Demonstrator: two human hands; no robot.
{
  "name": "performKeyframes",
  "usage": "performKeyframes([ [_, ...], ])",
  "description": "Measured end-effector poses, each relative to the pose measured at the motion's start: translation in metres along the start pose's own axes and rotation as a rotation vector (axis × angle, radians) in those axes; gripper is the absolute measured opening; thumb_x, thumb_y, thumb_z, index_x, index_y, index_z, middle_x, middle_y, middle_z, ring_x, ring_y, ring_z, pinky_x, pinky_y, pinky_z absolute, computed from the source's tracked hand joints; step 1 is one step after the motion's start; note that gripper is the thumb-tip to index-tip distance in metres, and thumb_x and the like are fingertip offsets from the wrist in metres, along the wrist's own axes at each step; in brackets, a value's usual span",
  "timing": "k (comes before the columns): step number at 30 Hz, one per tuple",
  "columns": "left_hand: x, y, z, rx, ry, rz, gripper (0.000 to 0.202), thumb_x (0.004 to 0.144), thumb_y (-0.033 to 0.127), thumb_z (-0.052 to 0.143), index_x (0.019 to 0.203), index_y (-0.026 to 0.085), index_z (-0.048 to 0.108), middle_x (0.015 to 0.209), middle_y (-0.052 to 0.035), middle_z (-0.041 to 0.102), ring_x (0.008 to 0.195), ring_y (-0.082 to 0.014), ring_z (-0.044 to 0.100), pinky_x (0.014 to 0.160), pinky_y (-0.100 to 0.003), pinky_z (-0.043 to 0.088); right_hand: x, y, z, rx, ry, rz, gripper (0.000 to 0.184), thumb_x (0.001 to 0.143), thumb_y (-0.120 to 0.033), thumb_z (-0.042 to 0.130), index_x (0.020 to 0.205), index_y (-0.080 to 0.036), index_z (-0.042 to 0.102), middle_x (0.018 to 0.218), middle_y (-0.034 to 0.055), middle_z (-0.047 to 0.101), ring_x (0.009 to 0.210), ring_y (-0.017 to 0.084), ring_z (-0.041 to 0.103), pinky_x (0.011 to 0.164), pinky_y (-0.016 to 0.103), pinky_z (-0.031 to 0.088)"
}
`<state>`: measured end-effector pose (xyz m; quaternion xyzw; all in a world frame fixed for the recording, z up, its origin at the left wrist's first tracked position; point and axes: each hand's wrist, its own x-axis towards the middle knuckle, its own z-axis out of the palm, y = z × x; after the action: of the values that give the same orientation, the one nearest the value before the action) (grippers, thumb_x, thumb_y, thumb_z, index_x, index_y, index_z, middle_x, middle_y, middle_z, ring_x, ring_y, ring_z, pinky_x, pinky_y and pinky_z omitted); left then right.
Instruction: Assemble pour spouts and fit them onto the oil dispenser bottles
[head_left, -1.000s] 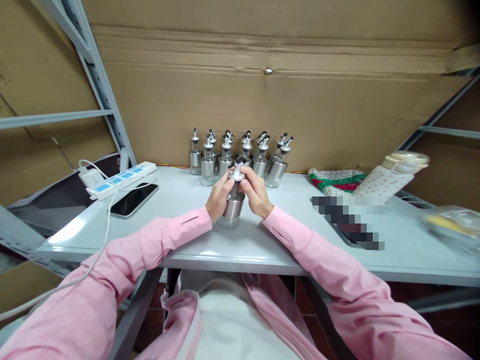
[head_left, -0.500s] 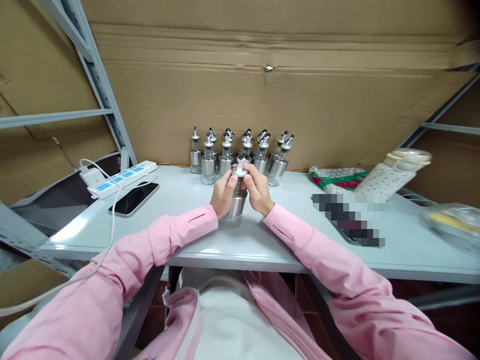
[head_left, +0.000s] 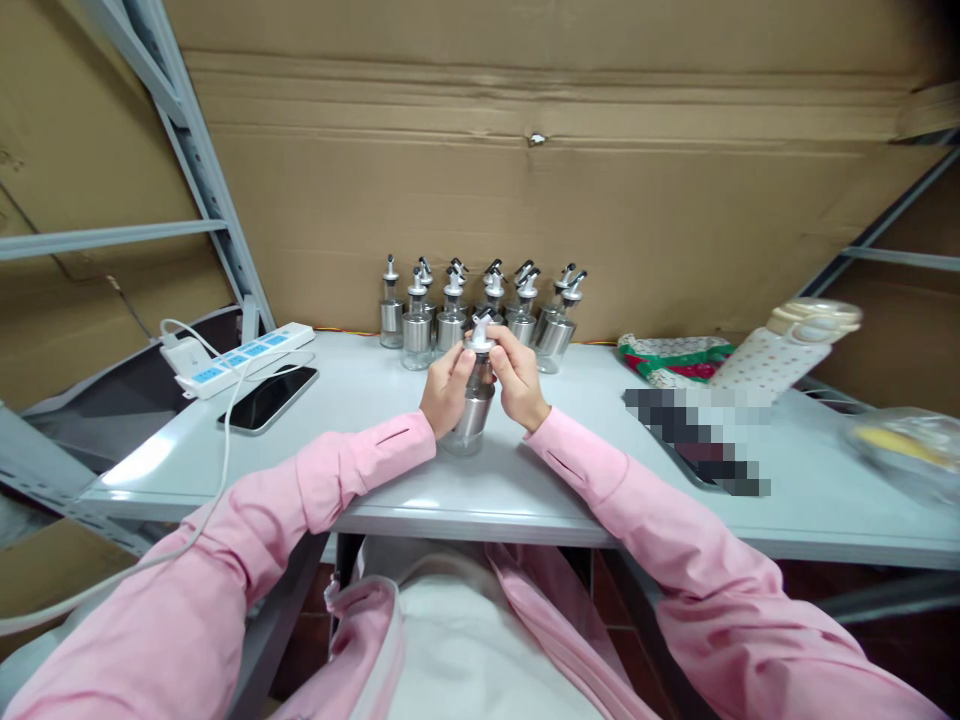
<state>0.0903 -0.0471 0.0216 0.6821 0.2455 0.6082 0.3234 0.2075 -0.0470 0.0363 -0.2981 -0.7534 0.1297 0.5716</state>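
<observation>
An oil dispenser bottle (head_left: 472, 412) of clear glass with a steel band stands upright on the table in front of me. Its silvery pour spout (head_left: 481, 335) has a dark lever at the top. My left hand (head_left: 447, 388) is closed round the bottle's neck from the left, thumb near the collar. From the right, my right hand (head_left: 519, 376) grips the collar and spout with thumb and fingers. Parts of the fingers behind the neck are hidden. Beyond my hands, several similar dispenser bottles (head_left: 417, 330) stand in rows near the cardboard.
To the left lie a power strip (head_left: 247, 358) with a white cable and a phone (head_left: 268, 398). At the right are a patterned cloth (head_left: 667, 358), a dotted tumbler (head_left: 780, 350), a blurred-out dark object (head_left: 697, 440) and a plastic-wrapped bowl (head_left: 911, 450). Cardboard (head_left: 525, 220) walls the back.
Almost nothing differs. Both hands stay on the same bottle, and the right fingers at the spout have shifted very slightly.
</observation>
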Motion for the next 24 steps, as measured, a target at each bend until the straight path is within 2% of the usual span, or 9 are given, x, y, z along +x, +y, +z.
performKeyframes([
  [11, -0.0021, -0.0003, 0.0007, -0.054, -0.021, -0.010, 0.050, 0.084, 0.059, 0.033, 0.090, 0.016, 0.058, 0.068, -0.0018, 0.062, 0.063, -0.0139, 0.057, 0.060, -0.026, 0.043, 0.0015, -0.0019, 0.0006, 0.060, -0.014, 0.061, 0.047, 0.085, -0.060, 0.028, 0.093, -0.019, 0.050, 0.057, -0.0025, 0.043, 0.044, 0.011, 0.043, 0.046, 0.025, 0.037],
  [18, 0.0004, 0.0026, 0.0020, -0.142, -0.032, -0.041, 0.049, 0.082, 0.060, 0.037, 0.079, 0.015, 0.057, 0.061, -0.0016, 0.060, 0.061, -0.0140, 0.058, 0.056, -0.026, 0.044, 0.0034, -0.0018, -0.0004, 0.129, -0.029, 0.071, 0.044, 0.085, -0.059, 0.030, 0.088, -0.020, 0.048, 0.055, -0.0040, 0.041, 0.042, 0.010, 0.042, 0.042, 0.024, 0.035],
  [24, 0.0030, 0.0026, 0.0014, -0.230, -0.042, -0.079, 0.050, 0.080, 0.061, 0.039, 0.069, 0.014, 0.054, 0.057, -0.0015, 0.059, 0.056, -0.0129, 0.058, 0.053, -0.025, 0.045, 0.0049, -0.0052, -0.0009, 0.144, -0.034, 0.135, 0.044, 0.083, -0.061, 0.031, 0.085, -0.020, 0.047, 0.054, -0.0044, 0.041, 0.040, 0.009, 0.042, 0.041, 0.023, 0.034],
])
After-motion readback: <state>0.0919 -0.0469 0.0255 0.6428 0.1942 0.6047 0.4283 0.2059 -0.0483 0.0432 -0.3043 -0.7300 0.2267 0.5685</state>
